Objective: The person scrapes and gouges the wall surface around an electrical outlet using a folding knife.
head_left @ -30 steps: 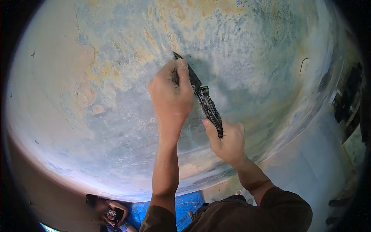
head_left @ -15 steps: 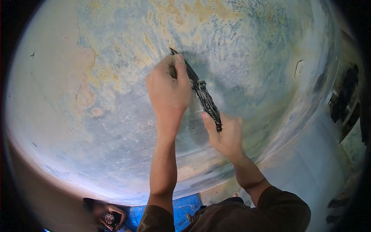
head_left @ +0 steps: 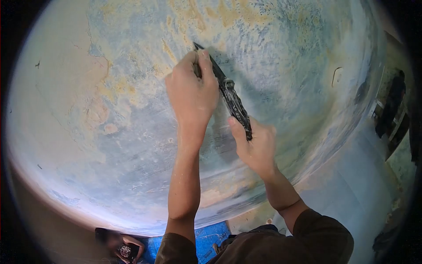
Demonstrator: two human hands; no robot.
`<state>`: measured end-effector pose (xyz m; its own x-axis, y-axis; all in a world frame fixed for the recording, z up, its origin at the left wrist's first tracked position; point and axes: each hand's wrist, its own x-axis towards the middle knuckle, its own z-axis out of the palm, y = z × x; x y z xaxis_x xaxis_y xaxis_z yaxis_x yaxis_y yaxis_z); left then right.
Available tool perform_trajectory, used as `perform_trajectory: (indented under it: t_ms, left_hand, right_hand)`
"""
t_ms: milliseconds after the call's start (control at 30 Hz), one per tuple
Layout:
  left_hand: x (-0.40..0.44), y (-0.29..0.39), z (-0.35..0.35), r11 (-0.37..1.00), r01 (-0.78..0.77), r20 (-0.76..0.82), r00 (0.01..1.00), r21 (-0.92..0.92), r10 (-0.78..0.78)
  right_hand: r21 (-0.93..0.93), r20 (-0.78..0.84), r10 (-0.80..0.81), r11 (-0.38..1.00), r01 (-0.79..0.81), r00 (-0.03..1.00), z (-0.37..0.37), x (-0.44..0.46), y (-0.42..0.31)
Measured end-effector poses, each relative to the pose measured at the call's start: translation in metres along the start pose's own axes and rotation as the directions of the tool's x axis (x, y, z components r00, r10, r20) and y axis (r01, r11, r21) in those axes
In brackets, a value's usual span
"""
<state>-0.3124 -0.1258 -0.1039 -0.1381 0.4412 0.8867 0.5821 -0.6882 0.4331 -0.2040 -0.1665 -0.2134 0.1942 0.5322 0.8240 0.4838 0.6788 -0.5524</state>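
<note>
A long, narrow black file-like hand tool (head_left: 233, 100) lies slantwise against the large rounded, patchy grey-blue and yellowish surface (head_left: 145, 145). Its ridged body has a round knob near the middle and a thin dark tip at the upper end. My left hand (head_left: 193, 88) is closed around the upper end, thumb on top, covering part of it. Lower down, my right hand (head_left: 258, 145) grips the other end, with its thumb along the side. The tool's working face is turned away and hidden.
Another person (head_left: 125, 248) sits at the lower left, below the rounded surface. Blue sheeting (head_left: 213, 240) shows under my arms. Dark objects (head_left: 390, 105) stand at the far right, beyond a pale sheet-like area (head_left: 343, 185). A small curved mark (head_left: 336, 75) shows on the surface.
Both hands and the tool have shifted slightly up along the surface, the right hand a little more clearly. The grip of each hand stays the same.
</note>
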Motion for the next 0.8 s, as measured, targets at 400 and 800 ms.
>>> perform_trajectory:
  t_ms: [400, 800]
  left_hand:
    - [-0.022, -0.018, -0.004, 0.999, 0.018, -0.012, 1.000, -0.032, -0.018]
    - [-0.021, -0.014, -0.003, 1.000, 0.016, 0.007, 1.000, 0.006, -0.016]
  right_hand:
    - [0.091, 0.023, 0.006, 0.996, -0.008, 1.000, 0.008, -0.023, 0.010]
    - [0.036, 0.081, 0.025, 0.999, -0.028, 0.996, 0.009, -0.027, 0.017]
